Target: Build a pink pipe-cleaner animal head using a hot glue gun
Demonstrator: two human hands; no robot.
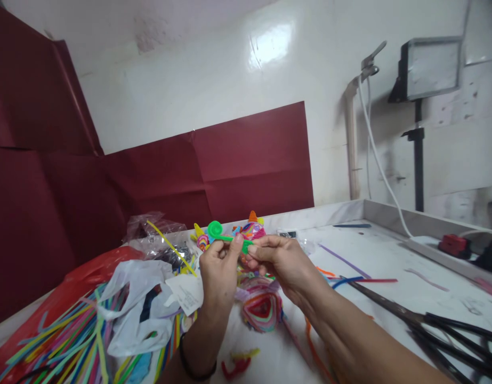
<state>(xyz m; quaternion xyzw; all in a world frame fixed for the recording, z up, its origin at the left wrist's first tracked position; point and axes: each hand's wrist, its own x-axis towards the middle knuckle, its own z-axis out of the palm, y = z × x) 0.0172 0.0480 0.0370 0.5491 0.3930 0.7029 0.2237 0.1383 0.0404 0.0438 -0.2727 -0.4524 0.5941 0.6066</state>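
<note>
Both hands hold a bright green pipe cleaner (215,230) above the table. Its left end is wound into a flat spiral, and a straight stretch runs between the hands. My left hand (219,274) pinches that straight part with thumb and fingers. At the other end, my right hand (283,261) has its fingertips closed on a green bit whose shape is partly hidden. Below the hands lies a multicoloured coiled piece (262,308) with a red centre. Behind them sit more colourful coiled pieces (253,230), partly covered by the hands.
Bundled pipe cleaners (62,341), a white plastic bag (136,304) and a red bag (91,272) lie at left. Large black-handled scissors (413,316) rest at right, near loose purple (345,261) and blue (347,282) strips. A power strip (425,244) lines the tabletop's raised edge.
</note>
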